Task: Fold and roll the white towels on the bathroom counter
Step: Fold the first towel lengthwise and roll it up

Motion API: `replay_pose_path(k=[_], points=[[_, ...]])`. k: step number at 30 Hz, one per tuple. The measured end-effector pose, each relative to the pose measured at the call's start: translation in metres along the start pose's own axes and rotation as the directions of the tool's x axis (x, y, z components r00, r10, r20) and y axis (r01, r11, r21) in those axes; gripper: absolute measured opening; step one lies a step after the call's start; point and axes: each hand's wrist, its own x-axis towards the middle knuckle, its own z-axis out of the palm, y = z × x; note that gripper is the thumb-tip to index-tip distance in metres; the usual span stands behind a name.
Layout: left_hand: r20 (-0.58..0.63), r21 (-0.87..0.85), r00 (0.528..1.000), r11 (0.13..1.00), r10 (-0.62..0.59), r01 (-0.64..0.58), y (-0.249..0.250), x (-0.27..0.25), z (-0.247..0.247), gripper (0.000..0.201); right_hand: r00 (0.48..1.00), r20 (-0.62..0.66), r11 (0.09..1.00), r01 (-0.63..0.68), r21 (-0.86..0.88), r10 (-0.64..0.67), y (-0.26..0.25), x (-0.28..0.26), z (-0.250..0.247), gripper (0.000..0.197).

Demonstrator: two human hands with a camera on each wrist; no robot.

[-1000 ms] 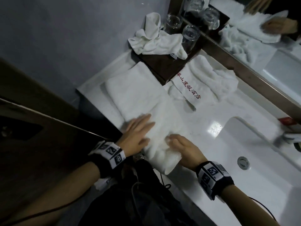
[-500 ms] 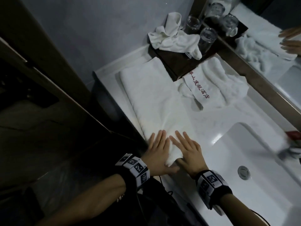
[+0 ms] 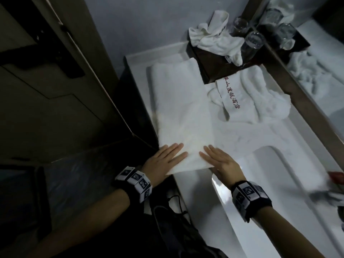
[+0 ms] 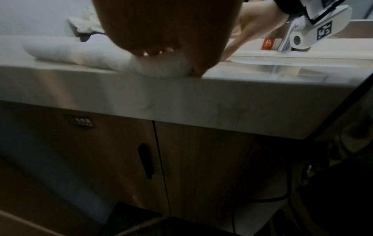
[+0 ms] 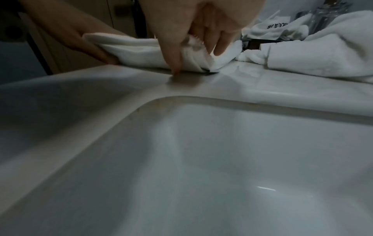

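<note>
A long folded white towel (image 3: 182,112) lies on the white counter (image 3: 242,136), running away from me. My left hand (image 3: 165,157) lies flat on its near left corner, fingers straight. My right hand (image 3: 217,159) lies flat on the near right corner. In the right wrist view the right hand (image 5: 201,32) has fingers on the towel's end (image 5: 141,49) and its thumb tip touching the counter. The left wrist view shows the left hand (image 4: 165,32) over the towel (image 4: 80,52) at the counter's edge. A second, loosely bunched towel with red lettering (image 3: 260,101) lies further right.
A crumpled white cloth (image 3: 214,40) and glasses (image 3: 253,43) sit on a dark tray (image 3: 210,71) at the back. The sink basin (image 3: 279,183) is to my right, and a mirror (image 3: 316,71) lines the far side. A dark door (image 3: 55,90) stands to the left.
Both hands slid to the towel's near end. They then spread apart from the middle to its two corners, flattening it. The right hand's fingers went from curled to straight.
</note>
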Motion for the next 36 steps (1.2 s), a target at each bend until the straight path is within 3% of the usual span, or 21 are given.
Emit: replay_pose_path(k=[4, 7, 9, 12, 15, 18, 20, 22, 24, 26, 28, 31, 36], points=[[-0.183, 0.031, 0.981, 0.998, 0.061, -0.056, 0.021, -0.006, 0.004, 0.067, 0.997, 0.082, 0.981, -0.021, 0.195, 0.005, 0.012, -0.001, -0.004, 0.048], [-0.276, -0.046, 0.961, 0.998, 0.016, -0.030, 0.023, -0.009, -0.006, 0.056, 0.996, 0.088, 0.957, -0.056, 0.285, 0.032, 0.019, 0.004, -0.009, 0.039], [-0.252, -0.221, 0.964, 0.975, -0.084, 0.027, 0.020, -0.009, -0.014, 0.043, 0.983, 0.135, 0.936, -0.163, 0.313, 0.126, 0.022, 0.009, -0.012, 0.035], [-0.123, -0.446, 0.962, 0.880, -0.243, 0.165, 0.014, -0.010, -0.016, 0.035, 0.956, 0.199, 0.909, -0.270, 0.318, 0.215, 0.024, 0.014, -0.016, 0.031], [-0.086, -0.510, 0.941, 0.826, -0.326, 0.239, 0.011, -0.008, -0.020, 0.033, 0.942, 0.215, 0.898, -0.316, 0.307, 0.258, 0.024, 0.022, -0.019, 0.032], [-0.019, -0.437, 0.938, 0.847, -0.346, 0.303, 0.008, -0.002, -0.022, 0.029, 0.914, 0.215, 0.888, -0.392, 0.241, 0.345, 0.021, 0.036, -0.016, 0.041], [-0.025, -0.393, 0.906, 0.838, -0.422, 0.379, 0.010, 0.003, -0.026, 0.029, 0.906, 0.212, 0.902, -0.402, 0.156, 0.367, 0.018, 0.047, -0.013, 0.038], [-0.129, -0.289, 0.859, 0.848, -0.495, 0.445, 0.017, 0.011, -0.032, 0.030, 0.901, 0.205, 0.909, -0.407, 0.089, 0.383, 0.016, 0.058, -0.010, 0.037], [-0.311, -0.182, 0.867, 0.920, -0.390, 0.348, 0.022, 0.016, -0.036, 0.027, 0.889, 0.214, 0.899, -0.430, 0.088, 0.404, 0.015, 0.067, -0.009, 0.036], [-0.375, -0.018, 0.904, 0.976, -0.206, 0.215, 0.023, 0.018, -0.035, 0.030, 0.875, 0.229, 0.880, -0.460, 0.119, 0.427, 0.015, 0.073, -0.007, 0.034], [-0.311, 0.053, 0.943, 0.989, -0.118, 0.141, 0.025, 0.011, -0.030, 0.037, 0.868, 0.213, 0.848, -0.489, 0.205, 0.449, 0.016, 0.073, -0.004, 0.030], [-0.207, 0.044, 0.975, 0.995, -0.083, 0.094, 0.025, -0.002, -0.018, 0.044, 0.839, 0.180, 0.707, -0.532, 0.465, 0.513, 0.015, 0.067, 0.001, 0.026], [-0.105, 0.025, 0.988, 0.993, -0.113, 0.116, 0.024, -0.005, -0.018, 0.059, 0.790, 0.047, 0.603, -0.503, 0.620, 0.611, 0.011, 0.064, 0.002, 0.053]])
